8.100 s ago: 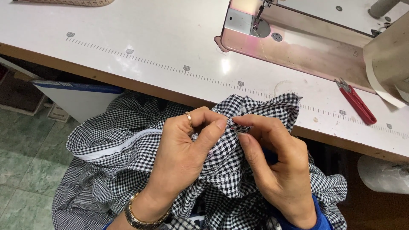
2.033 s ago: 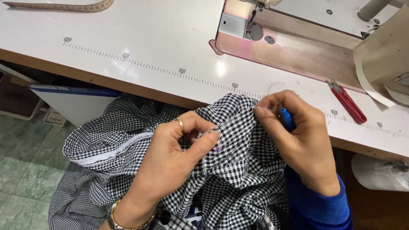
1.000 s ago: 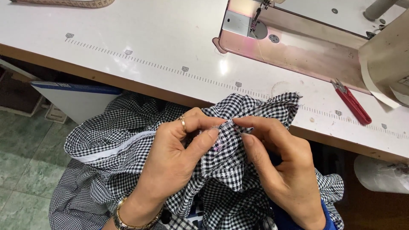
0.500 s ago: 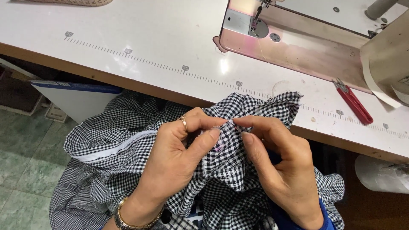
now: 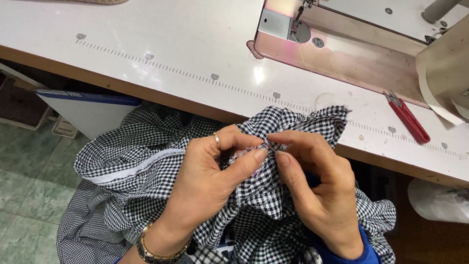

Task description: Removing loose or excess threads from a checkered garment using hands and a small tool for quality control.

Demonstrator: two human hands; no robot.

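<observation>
Both hands pinch the checked cloth (image 5: 273, 195) at the white surface (image 5: 161, 49) edge: left hand (image 5: 210, 181) and right hand (image 5: 317, 186) grip one bunched fold. Red snips (image 5: 408, 120) lie near the sewing machine (image 5: 342, 44). Green floor tiles (image 5: 24, 195) show below.

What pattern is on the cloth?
Black-and-white checks on the cloth, best seen in the head view.

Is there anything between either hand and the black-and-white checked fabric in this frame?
Nothing visible. The left hand and right hand both pinch the black-and-white checked fabric directly, fingertips meeting at one bunched fold in front of the white table edge. The red-handled thread snips lie apart on the table.
</observation>
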